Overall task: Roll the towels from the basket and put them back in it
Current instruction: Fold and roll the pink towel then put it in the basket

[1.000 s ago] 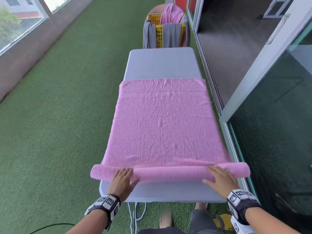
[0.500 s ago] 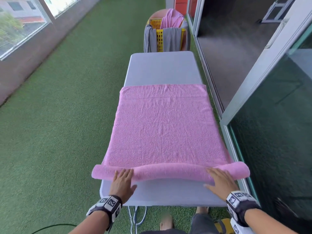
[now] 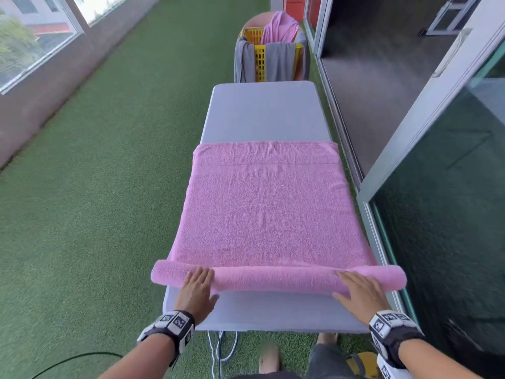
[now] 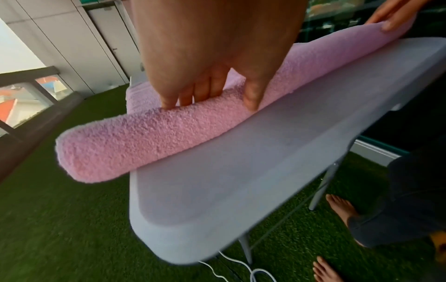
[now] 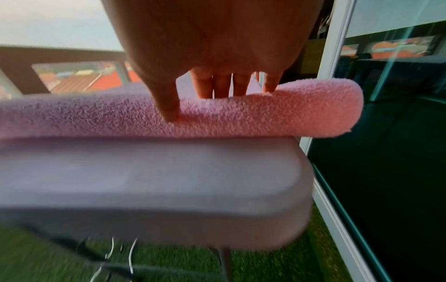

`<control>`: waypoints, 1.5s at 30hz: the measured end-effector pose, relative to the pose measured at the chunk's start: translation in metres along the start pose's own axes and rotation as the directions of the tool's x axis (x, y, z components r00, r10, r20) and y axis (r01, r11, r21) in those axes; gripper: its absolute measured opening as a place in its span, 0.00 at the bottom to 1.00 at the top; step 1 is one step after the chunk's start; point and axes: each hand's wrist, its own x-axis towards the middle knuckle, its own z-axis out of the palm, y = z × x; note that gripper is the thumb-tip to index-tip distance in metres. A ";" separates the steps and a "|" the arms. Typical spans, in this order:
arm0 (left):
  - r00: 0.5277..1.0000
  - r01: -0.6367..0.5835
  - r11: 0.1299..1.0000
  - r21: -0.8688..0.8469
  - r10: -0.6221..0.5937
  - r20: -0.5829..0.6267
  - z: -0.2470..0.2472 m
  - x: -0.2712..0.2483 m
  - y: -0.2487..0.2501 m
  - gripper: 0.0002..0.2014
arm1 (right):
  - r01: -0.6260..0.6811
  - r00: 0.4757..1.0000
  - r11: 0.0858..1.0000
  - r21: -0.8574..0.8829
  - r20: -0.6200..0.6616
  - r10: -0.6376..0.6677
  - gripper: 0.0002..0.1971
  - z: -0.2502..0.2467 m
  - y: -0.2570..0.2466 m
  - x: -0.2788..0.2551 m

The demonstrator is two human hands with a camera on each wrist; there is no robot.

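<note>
A pink towel (image 3: 269, 209) lies flat along the grey table (image 3: 265, 113), its near end wound into a roll (image 3: 273, 279) (image 4: 135, 137) (image 5: 265, 114) that overhangs both table sides. My left hand (image 3: 197, 285) (image 4: 210, 89) presses on the roll's left part with straight fingers. Flat on the roll's right part lies my right hand (image 3: 355, 289) (image 5: 229, 89), thumb on its near face. The yellow basket (image 3: 259, 54) stands beyond the table's far end with grey towels (image 3: 278, 62) and a pink towel (image 3: 278, 28) draped over it.
Green artificial turf (image 3: 109, 187) covers the floor to the left. A glass sliding door and its frame (image 3: 410, 160) run close along the table's right side. White cables (image 3: 221, 351) hang under the near edge, by my bare feet (image 3: 269, 361).
Both hands have pushed the roll forward along the table. The roll has grown thicker, and the flat part of the towel is shorter.
</note>
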 end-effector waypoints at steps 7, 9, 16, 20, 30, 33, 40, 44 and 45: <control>0.998 -0.039 0.999 -0.027 0.038 -0.042 0.002 -0.016 -0.005 0.14 | -0.050 0.998 0.997 -0.065 0.037 0.053 0.22 -0.009 0.004 -0.005; 0.997 -0.013 1.000 -0.021 0.011 -0.082 -0.004 -0.006 -0.007 0.19 | -0.045 0.999 0.998 -0.036 -0.002 0.045 0.23 -0.020 0.003 0.007; 0.997 0.019 1.000 0.021 -0.021 0.081 0.003 -0.015 -0.016 0.35 | -0.047 0.994 0.999 -0.027 0.097 0.050 0.32 -0.001 0.012 -0.003; 1.000 -0.018 1.000 0.017 0.018 0.001 0.006 -0.020 -0.013 0.20 | -0.058 0.993 0.996 -0.063 0.102 0.065 0.23 -0.005 0.012 -0.004; 0.986 0.082 0.993 0.082 -0.093 0.140 -0.008 -0.005 -0.014 0.35 | -0.051 0.996 0.998 -0.027 0.073 0.053 0.34 -0.007 0.019 0.002; 0.996 0.032 0.989 0.144 -0.043 0.077 -0.003 -0.016 -0.012 0.25 | -0.057 0.996 0.995 -0.083 0.059 0.062 0.27 0.001 0.020 -0.008; 0.997 0.077 0.997 0.006 -0.077 0.002 -0.027 0.000 -0.009 0.22 | -0.074 0.993 0.995 0.073 -0.082 0.079 0.21 -0.019 0.024 0.014; 0.995 0.035 0.999 0.023 -0.037 0.087 -0.016 -0.010 -0.016 0.28 | -0.018 0.999 1.000 0.012 0.046 0.017 0.29 -0.004 0.027 0.005; 0.995 0.012 0.998 0.056 -0.018 0.097 -0.012 -0.014 -0.017 0.26 | -0.020 0.998 0.999 -0.028 0.051 0.022 0.29 0.001 0.028 0.001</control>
